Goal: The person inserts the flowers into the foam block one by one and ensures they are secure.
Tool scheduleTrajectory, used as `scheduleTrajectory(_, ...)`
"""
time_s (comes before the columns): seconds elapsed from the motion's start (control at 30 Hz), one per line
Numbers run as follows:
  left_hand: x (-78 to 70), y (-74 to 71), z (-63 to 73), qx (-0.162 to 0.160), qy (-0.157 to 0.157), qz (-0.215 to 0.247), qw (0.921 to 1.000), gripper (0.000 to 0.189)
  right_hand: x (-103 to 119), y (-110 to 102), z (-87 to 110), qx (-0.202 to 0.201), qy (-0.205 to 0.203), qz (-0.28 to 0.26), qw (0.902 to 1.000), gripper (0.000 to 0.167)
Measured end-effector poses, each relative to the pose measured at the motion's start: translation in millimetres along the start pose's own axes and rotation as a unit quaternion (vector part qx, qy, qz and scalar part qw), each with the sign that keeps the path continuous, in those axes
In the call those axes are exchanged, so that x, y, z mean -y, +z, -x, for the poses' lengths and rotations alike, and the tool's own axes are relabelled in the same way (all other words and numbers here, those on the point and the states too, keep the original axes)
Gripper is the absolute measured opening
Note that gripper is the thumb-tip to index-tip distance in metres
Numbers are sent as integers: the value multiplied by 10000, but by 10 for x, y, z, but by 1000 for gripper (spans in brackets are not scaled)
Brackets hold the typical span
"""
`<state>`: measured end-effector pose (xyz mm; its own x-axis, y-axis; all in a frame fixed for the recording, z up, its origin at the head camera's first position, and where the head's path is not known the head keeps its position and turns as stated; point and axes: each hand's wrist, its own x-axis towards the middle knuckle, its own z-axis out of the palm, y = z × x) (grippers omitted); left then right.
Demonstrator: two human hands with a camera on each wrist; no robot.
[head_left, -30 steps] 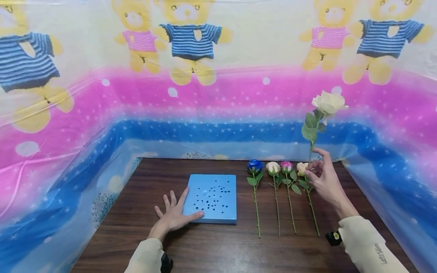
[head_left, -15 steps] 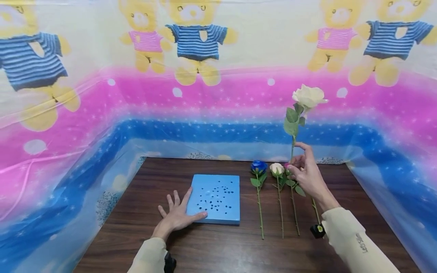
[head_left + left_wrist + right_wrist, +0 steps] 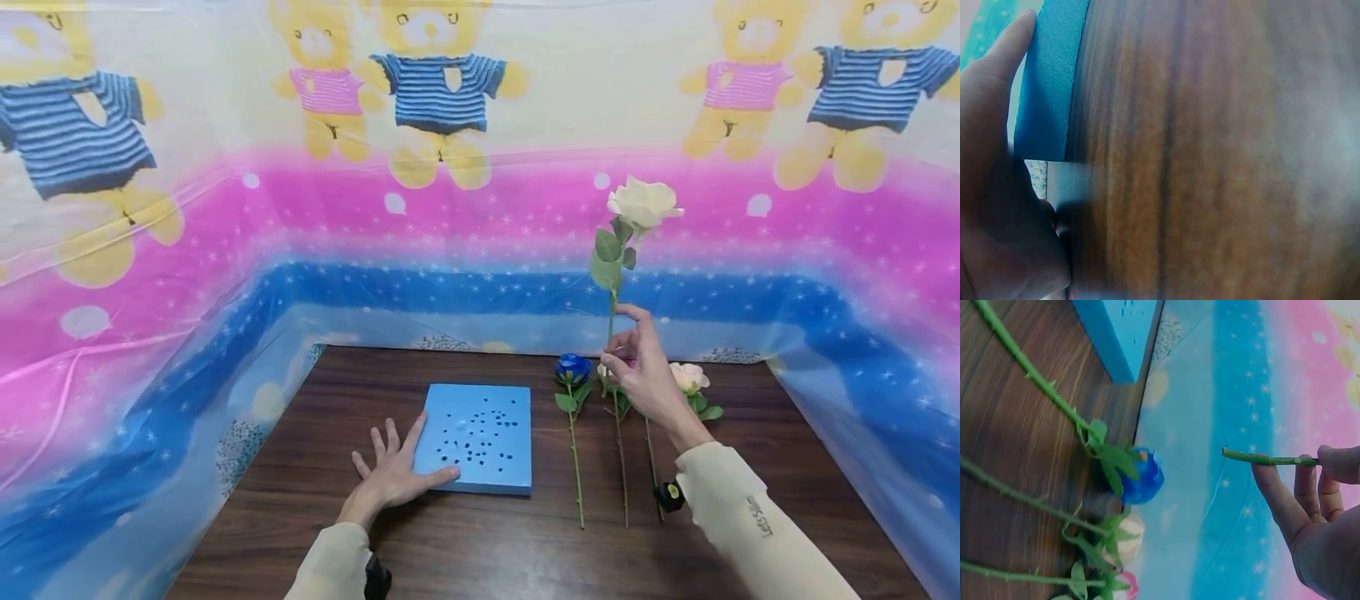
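The right hand (image 3: pixel 645 371) is raised above the table (image 3: pixel 315 517), pinching the green stem of a white rose (image 3: pixel 643 202) between thumb and fingertips. The rose stands nearly upright, its bloom straight up at twelve o'clock from the hand, two leaves just under the bloom. In the right wrist view the cut end of the stem pokes out past the fingers (image 3: pixel 1300 487), free of the table.

Below that hand, other flowers lie flat in a row on the wood with their heads toward the far edge. A blue rose (image 3: pixel 573 367) lies at nine o'clock from the hand, just beside it. A cream rose (image 3: pixel 687 377) lies at three o'clock. Between them the hand hides two more blooms; only their stems (image 3: pixel 621 467) show, running toward the near edge.

The left hand (image 3: pixel 395 477) lies flat on the table with fingers spread and straight, holding nothing. Its thumb rests against the near edge of a blue foam block (image 3: pixel 476 436), and its index finger lies along the block's left side. The block is peppered with small holes and sits well to the nine o'clock side of the blue rose.
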<state>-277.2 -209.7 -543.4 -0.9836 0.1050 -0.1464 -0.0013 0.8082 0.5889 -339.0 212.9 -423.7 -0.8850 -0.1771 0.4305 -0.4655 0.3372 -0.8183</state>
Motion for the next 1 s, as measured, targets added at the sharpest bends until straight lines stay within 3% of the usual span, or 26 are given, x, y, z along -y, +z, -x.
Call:
scheduleTrajectory(0.7,35,0,-2,-58,23,-21,10000,121,210,569,-241,340,-271,-361,9984,76)
scheduleTrajectory(1.0,32,-5,-5,-52,25,-36,10000,122,302,783,-318,281,-246,-308,9988,76)
